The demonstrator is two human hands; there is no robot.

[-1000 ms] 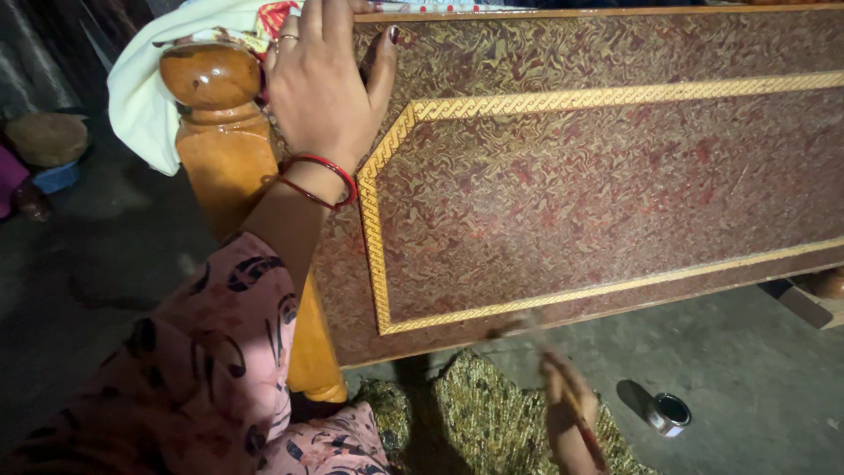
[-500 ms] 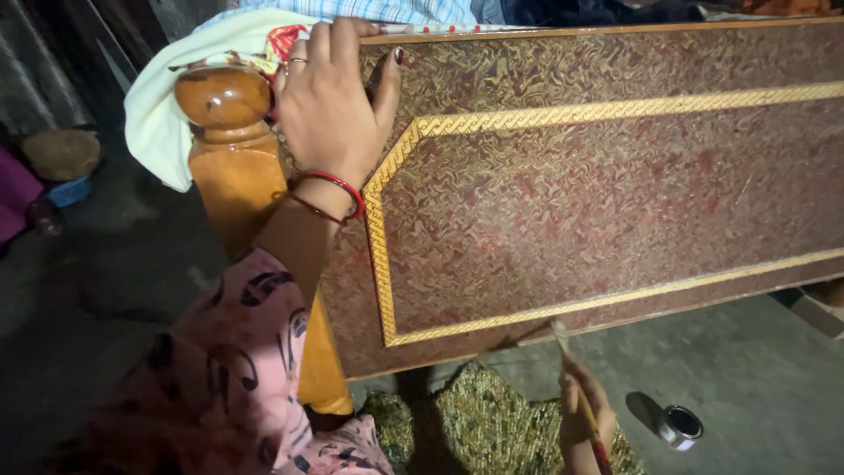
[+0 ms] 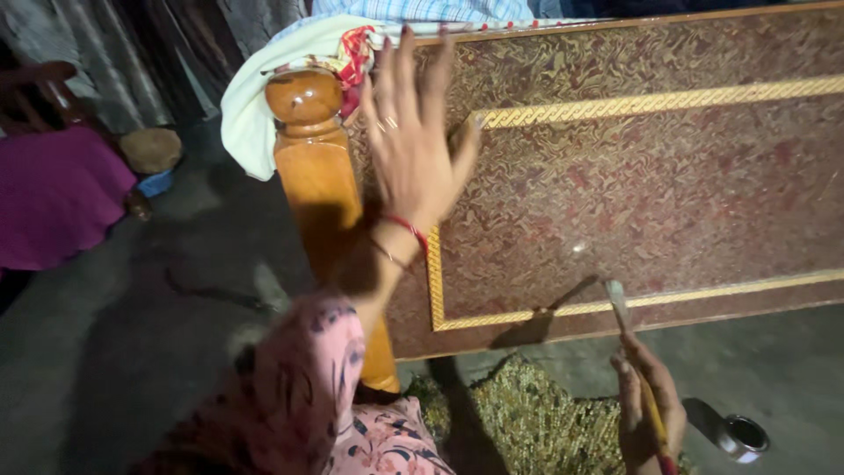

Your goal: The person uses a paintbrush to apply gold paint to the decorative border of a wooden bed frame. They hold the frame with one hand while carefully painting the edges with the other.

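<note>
The person wore a pink sleeve (image 3: pixel 308 387) printed with dark swirling shapes. The left hand (image 3: pixel 413 141) carried a ring on one finger, dark polish on the nails, and red bangles (image 3: pixel 406 227) around the wrist.

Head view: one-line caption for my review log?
Right hand holds a paintbrush near the patterned panel; left hand raised.

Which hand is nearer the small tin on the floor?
Right. The right hand, holding a brush, sits low, just left of the tin. The left hand is raised, open, in front of the panel near the post, far up-left of the tin.
</note>
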